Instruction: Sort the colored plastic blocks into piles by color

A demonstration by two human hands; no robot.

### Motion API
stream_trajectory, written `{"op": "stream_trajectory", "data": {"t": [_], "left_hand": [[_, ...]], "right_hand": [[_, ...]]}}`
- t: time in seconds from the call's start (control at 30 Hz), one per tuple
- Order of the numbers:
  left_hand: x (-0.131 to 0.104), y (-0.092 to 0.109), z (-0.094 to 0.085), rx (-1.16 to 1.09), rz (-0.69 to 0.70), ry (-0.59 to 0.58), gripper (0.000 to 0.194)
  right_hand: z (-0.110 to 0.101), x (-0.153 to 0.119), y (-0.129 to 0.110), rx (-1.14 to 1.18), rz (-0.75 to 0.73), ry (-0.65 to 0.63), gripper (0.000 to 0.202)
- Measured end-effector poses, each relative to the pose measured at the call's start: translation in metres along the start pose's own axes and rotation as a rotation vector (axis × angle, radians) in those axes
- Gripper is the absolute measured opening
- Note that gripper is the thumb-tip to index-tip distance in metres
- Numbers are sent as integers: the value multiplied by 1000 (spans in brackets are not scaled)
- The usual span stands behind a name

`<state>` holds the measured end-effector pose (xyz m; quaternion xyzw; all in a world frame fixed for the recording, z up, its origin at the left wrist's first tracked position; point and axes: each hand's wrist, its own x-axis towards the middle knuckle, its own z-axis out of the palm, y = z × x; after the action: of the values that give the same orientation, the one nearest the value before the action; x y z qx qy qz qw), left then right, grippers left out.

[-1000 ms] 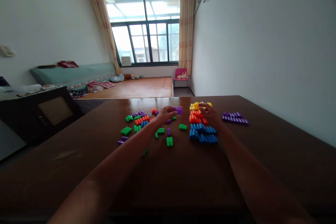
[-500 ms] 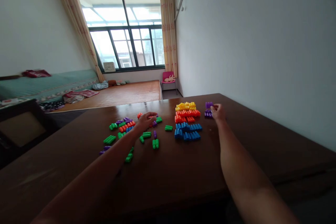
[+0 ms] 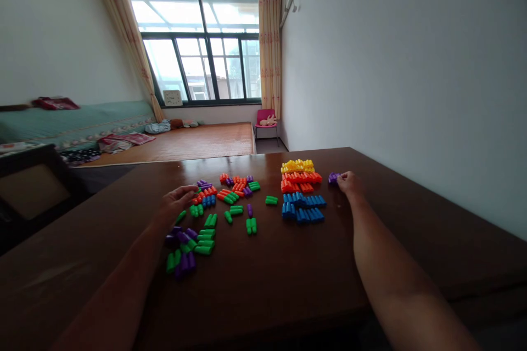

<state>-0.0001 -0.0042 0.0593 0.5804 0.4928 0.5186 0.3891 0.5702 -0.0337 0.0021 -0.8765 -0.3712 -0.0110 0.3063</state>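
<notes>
Change noted: the right hand (image 3: 351, 182) has brought down the purple ribbed plastic pieces it held raised; its fingers are clamped on the purple ribbed plastic pieces (image 3: 333, 178), right side of the dark brown wooden tabletop (image 3: 267, 285). The left hand (image 3: 177, 200) has shifted leftward across the scattered pieces; whether its fingers grip anything cannot be told. Judged effect: purple gains its own group.

Count: hands, two; yellow plastic pile (image 3: 297, 165), one; orange-red plastic pile (image 3: 302, 177), one; blue plastic pile (image 3: 312, 215), one; purple group, one; lone purple peg (image 3: 249, 210), one; joined green pair (image 3: 251, 226) nearby, one. Remaining scattered pieces overlap; no reliable total.
</notes>
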Motion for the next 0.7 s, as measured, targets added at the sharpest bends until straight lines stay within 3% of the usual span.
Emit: {"op": "stream_trajectory", "data": {"t": [0.13, 0.23, 0.37, 0.53, 0.6, 0.7], "left_hand": [[10, -14, -12, 31, 35, 63, 48], [14, -20, -19, 31, 57, 166, 44], [15, -29, -27, 46, 97, 299, 41], [25, -45, -44, 70, 80, 419, 36], [33, -50, -48, 187, 74, 422, 34], [50, -53, -46, 588, 107, 240, 31]], "right_hand": [[-4, -3, -2, -20, -3, 63, 34], [-1, -4, -2, -23, -179, 114, 32], [13, 2, 10, -30, -399, 40, 31], [29, 19, 24, -39, -397, 30, 30], [29, 21, 21, -25, -378, 131, 35], [23, 13, 9, 1, -387, 290, 33]]}}
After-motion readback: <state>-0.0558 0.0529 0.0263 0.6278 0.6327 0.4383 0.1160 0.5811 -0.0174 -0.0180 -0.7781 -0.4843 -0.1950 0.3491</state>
